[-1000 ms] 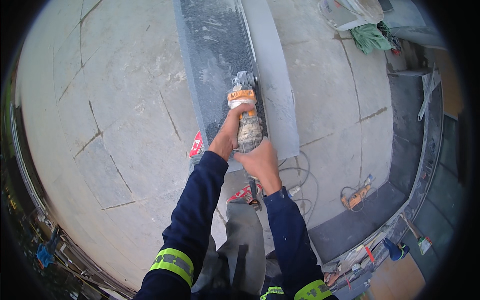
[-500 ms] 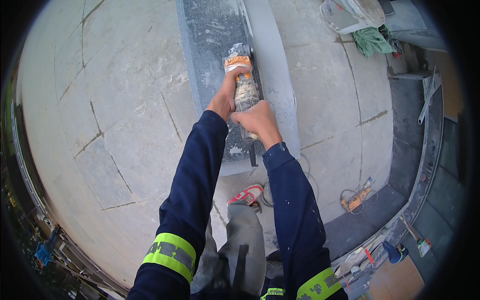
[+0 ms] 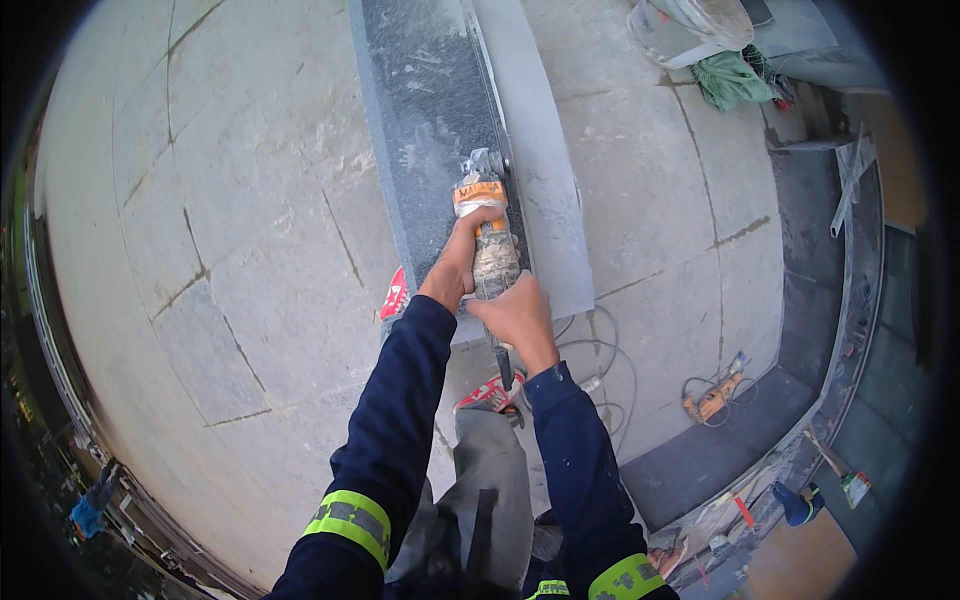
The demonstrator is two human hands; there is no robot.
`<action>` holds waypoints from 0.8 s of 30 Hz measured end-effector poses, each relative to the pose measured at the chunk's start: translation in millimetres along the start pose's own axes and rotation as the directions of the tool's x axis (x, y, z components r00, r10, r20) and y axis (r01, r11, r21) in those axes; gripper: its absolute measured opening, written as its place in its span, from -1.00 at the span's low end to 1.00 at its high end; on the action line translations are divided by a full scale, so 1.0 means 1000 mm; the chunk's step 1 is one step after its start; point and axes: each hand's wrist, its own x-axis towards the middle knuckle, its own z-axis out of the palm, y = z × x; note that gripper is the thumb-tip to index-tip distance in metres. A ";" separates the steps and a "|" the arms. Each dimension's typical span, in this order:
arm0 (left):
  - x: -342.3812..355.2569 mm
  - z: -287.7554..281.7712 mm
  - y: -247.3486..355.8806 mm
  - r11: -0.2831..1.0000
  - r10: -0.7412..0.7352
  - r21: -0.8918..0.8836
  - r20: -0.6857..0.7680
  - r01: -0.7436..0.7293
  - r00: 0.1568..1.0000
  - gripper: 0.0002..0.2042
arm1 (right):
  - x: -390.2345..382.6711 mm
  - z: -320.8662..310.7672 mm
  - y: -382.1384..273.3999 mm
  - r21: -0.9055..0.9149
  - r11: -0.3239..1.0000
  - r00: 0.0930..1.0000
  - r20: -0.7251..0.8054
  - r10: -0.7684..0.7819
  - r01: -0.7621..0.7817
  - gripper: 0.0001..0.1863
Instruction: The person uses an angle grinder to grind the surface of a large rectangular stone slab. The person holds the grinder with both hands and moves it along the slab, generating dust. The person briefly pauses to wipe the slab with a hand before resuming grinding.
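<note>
An orange, dust-caked angle grinder is gripped in both my hands over a dark grey stone slab. My left hand wraps the front of its body, just behind the orange collar. Farther back, my right hand closes round the rear of the housing, with the power cord's sleeve hanging below it. The grinder's head lies at a narrow metal strip running lengthwise along the slab; its disc is mostly hidden. A paler grey panel lies along the strip's right side.
A second orange power tool rests on the floor at right, its cord looped. A white bucket and green cloth sit at the upper right. Grey cable curls near my red-and-white shoe. A brush lies lower right.
Both hands and the grinder have come back along the metal strip toward me, near the slab's close end. A second red-and-white shoe now shows left of the slab.
</note>
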 end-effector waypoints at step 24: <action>-0.154 -0.015 0.004 0.978 0.194 -0.091 0.040 -0.190 0.980 -0.57 | -0.136 -0.016 -0.036 0.017 0.983 0.982 0.027 -0.185 0.184 -0.35</action>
